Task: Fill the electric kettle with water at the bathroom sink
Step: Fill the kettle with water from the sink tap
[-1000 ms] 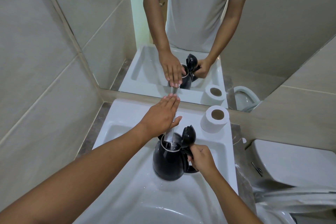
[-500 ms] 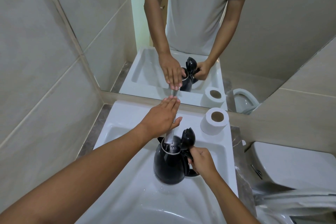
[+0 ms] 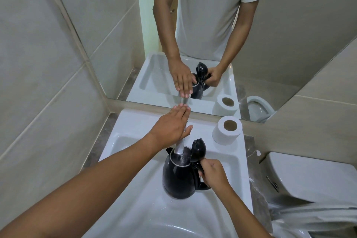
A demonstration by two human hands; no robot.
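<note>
Over the white sink (image 3: pixel 135 145) stands the black kettle (image 3: pixel 178 181), lid (image 3: pixel 198 149) tipped up, its mouth under the metal tap (image 3: pixel 180 146). Right hand (image 3: pixel 213 173) is clenched round the kettle's handle. Left hand (image 3: pixel 171 126) lies flat, fingers straight, on top of the tap. Beside the basin stands a toilet roll (image 3: pixel 227 130), below the mirror (image 3: pixel 193 25).

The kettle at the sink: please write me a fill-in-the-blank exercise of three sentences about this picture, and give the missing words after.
1. The black kettle stands in the white sink with its lid ____.
2. The right hand grips the kettle by its ____.
3. The left hand rests flat on the ____, whose spout ends over the kettle's mouth.

Missing words: open; handle; faucet
</note>
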